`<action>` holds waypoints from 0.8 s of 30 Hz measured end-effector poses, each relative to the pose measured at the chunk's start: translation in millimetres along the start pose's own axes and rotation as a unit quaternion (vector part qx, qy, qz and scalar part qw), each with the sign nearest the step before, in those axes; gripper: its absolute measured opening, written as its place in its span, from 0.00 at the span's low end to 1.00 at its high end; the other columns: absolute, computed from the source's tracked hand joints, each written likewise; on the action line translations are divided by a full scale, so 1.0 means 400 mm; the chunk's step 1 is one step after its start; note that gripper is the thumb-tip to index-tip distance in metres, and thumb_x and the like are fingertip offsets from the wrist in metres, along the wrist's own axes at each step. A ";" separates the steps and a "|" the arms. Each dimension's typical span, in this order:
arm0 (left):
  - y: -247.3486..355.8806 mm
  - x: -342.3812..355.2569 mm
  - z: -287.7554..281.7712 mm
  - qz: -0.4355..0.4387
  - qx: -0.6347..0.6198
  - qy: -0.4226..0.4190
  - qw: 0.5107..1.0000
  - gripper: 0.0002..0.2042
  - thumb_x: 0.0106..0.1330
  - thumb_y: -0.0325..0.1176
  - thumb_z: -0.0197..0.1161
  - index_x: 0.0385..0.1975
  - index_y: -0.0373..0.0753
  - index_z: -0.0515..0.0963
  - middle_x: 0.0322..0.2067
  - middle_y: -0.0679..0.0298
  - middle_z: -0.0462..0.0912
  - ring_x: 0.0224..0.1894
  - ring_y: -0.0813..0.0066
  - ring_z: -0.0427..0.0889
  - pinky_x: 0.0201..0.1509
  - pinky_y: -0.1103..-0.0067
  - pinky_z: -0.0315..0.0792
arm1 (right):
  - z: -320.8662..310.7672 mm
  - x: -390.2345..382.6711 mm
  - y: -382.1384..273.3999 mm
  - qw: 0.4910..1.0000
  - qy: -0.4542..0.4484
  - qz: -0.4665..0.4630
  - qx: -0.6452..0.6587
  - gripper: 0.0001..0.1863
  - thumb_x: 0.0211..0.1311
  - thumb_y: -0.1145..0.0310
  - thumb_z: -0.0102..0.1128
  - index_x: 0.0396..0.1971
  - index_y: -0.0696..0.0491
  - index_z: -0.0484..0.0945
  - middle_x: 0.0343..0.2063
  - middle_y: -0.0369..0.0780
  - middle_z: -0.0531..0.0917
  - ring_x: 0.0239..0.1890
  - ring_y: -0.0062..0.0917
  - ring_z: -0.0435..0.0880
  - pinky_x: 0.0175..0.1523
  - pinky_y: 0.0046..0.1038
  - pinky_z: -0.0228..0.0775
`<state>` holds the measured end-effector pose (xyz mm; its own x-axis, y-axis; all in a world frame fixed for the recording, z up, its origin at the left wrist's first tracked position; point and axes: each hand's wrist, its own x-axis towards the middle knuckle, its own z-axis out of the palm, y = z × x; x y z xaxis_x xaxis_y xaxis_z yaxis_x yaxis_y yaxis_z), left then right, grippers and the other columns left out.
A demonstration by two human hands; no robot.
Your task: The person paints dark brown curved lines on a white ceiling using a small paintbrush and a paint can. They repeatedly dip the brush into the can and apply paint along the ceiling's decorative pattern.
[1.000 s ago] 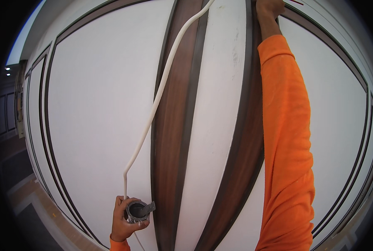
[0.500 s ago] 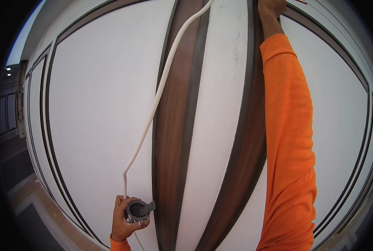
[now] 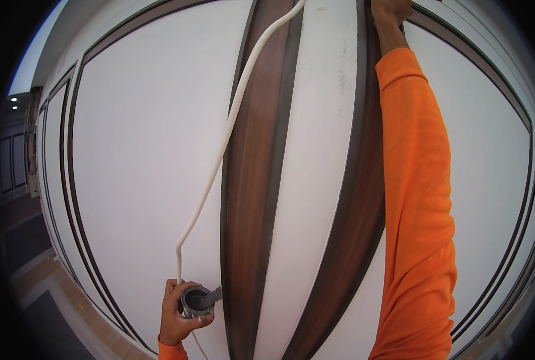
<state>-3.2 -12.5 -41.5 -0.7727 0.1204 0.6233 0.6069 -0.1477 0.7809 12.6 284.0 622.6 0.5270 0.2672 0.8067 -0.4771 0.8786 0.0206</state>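
Nothing much has shifted since the frame a second ago: both arms sit where they were, and the small can hangs at the same low spot by the wall. From up here I see my left hand low in the picture, fingers wrapped round a small grey can with dark contents showing in its open top; a short grey piece sticks out from its right side, and I cannot tell what that is. A thin white conduit runs from just above that hand up along the wall, curving across a brown wood panel framed by dark trim. My right hand is raised to the top edge of the picture, orange sleeve stretched up, pressed against the dark trim beside a white wall panel; whether it grips anything I cannot tell, as the frame cuts it off.
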 end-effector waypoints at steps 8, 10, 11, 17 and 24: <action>-0.001 -0.003 -0.005 -0.006 -0.003 0.000 1.000 0.32 0.40 0.32 0.83 0.50 0.34 0.80 0.46 0.64 0.67 0.50 0.72 0.76 0.59 0.76 0.75 | -0.005 -0.011 -0.007 1.000 -0.018 -0.006 -0.025 0.15 0.55 0.61 0.68 0.33 0.59 0.87 0.31 0.47 0.90 0.36 0.38 0.90 0.49 0.35 0.81; 0.002 -0.002 -0.002 -0.011 -0.012 0.001 1.000 0.32 0.40 0.32 0.83 0.50 0.34 0.80 0.46 0.64 0.67 0.50 0.72 0.75 0.59 0.76 0.74 | -0.020 -0.014 -0.014 0.999 -0.033 0.020 0.038 0.16 0.55 0.60 0.68 0.33 0.60 0.87 0.30 0.46 0.90 0.34 0.37 0.90 0.48 0.35 0.81; 0.003 -0.002 -0.001 -0.014 -0.017 0.001 1.000 0.32 0.40 0.32 0.83 0.50 0.34 0.80 0.46 0.64 0.67 0.50 0.72 0.75 0.59 0.76 0.74 | -0.026 -0.016 -0.019 0.996 -0.040 0.032 0.069 0.16 0.55 0.60 0.68 0.33 0.60 0.87 0.29 0.46 0.90 0.33 0.37 0.90 0.47 0.34 0.81; 0.010 -0.002 -0.002 -0.005 0.002 0.004 1.000 0.32 0.40 0.32 0.83 0.50 0.34 0.80 0.46 0.63 0.68 0.50 0.71 0.75 0.59 0.76 0.75 | -0.018 -0.015 -0.012 1.000 -0.017 -0.010 0.004 0.15 0.58 0.62 0.67 0.33 0.60 0.86 0.25 0.45 0.89 0.32 0.36 0.90 0.45 0.33 0.81; 0.004 0.000 -0.006 -0.006 0.012 -0.003 1.000 0.32 0.40 0.32 0.82 0.50 0.34 0.80 0.45 0.63 0.68 0.49 0.71 0.75 0.59 0.76 0.74 | -0.006 -0.002 -0.002 1.000 -0.008 -0.015 -0.008 0.15 0.57 0.60 0.66 0.30 0.58 0.87 0.26 0.46 0.89 0.34 0.37 0.91 0.47 0.35 0.81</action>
<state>-2.7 -14.9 -40.3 -0.7784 0.1288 0.6145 0.6025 -0.1221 0.7888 14.4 283.9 620.6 0.5303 0.2343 0.8148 -0.4499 0.8923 0.0363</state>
